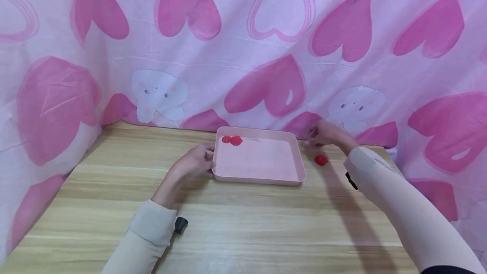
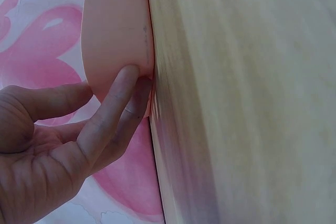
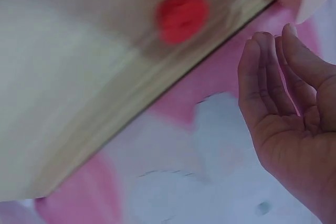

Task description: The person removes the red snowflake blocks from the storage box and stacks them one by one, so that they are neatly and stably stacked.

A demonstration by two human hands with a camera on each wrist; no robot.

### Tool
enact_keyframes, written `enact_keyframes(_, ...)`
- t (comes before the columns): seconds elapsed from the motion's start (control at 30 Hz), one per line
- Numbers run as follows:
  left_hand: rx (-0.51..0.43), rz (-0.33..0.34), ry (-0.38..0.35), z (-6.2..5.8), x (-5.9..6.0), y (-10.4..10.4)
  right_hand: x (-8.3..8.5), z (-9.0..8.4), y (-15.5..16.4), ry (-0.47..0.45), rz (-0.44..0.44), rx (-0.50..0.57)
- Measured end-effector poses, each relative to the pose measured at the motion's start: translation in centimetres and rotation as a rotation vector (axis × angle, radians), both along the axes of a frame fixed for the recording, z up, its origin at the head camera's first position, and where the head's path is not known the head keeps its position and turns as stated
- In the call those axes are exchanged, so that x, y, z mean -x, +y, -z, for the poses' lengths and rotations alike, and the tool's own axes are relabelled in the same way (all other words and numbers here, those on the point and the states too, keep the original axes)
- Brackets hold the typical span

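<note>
My left hand [image 1: 194,163] is on the near-left corner of the pink tray [image 1: 262,172], which sits flat on the wooden surface [image 1: 236,223] about mid-way across, toward the back. In the left wrist view the fingers [image 2: 113,114] are mostly straight, tips pressed to the tray's rounded outer wall [image 2: 115,30], thumb lying along the side; not wrapped round the rim, just touching it.

My right hand [image 1: 323,133] is up by the tray's far-right corner, close to the heart-print cloth [image 1: 266,33] that backs the surface. Right wrist view shows the fingers [image 3: 268,77] loosely curved, palm open, w/ nothing in it. Can't tell from the head view whether the fingertips touch the tray's corner or just hover beside it; it's blurred there.

A small red flower-shaped piece [image 1: 321,160] lies on the surface just right of the tray, apart from its wall & a little nearer to me than my right hand. It's blurred in the right wrist view [image 3: 182,14], lying near the surface's edge. Inside the tray, 2 more red flower pieces [image 1: 232,140] sit side by side in the far-left corner, touching or nearly so.

Both forearms are in pale sleeves, each w/ a small dark wrist-cam mount [image 1: 181,225] showing.
</note>
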State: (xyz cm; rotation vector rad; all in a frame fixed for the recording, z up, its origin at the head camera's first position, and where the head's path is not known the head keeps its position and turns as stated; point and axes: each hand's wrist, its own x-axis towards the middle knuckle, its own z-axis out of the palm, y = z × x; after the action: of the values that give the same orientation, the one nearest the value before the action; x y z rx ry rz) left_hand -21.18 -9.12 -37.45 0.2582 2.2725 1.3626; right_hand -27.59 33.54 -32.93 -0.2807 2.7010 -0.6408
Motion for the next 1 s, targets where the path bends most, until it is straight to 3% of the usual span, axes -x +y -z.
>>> enact_keyframes(0.13,0.005,-0.014,-0.003,-0.1,-0.2,0.1,0.9,-0.9,-3.5,0.053,-0.027,0.013)
enact_keyframes(0.27,0.012,-0.028,-0.008,-0.1,-0.3,0.2,1.9,-1.0,-7.8,0.042,-0.055,0.031)
enact_keyframes(0.4,0.017,-0.030,-0.013,-0.1,-0.2,0.5,2.7,-0.1,-12.3,0.042,-0.101,0.041)
enact_keyframes(0.6,0.031,-0.006,-0.008,-0.3,-0.3,1.5,3.4,2.4,-17.6,0.173,-0.293,-0.064)
enact_keyframes(0.7,0.025,-0.010,-0.012,-0.3,-0.3,1.8,3.5,3.9,-19.1,0.235,-0.355,-0.160)
enact_keyframes(0.77,0.024,-0.018,-0.014,-0.4,-0.4,2.0,3.6,4.7,-19.4,0.253,-0.340,-0.184)
enact_keyframes(0.9,0.027,-0.023,-0.017,-0.6,-0.4,2.1,3.1,5.0,-19.1,0.236,-0.259,-0.127)
enact_keyframes(1.0,0.030,-0.024,-0.016,-0.6,-0.4,2.1,2.6,4.3,-18.9,0.243,-0.263,-0.132)
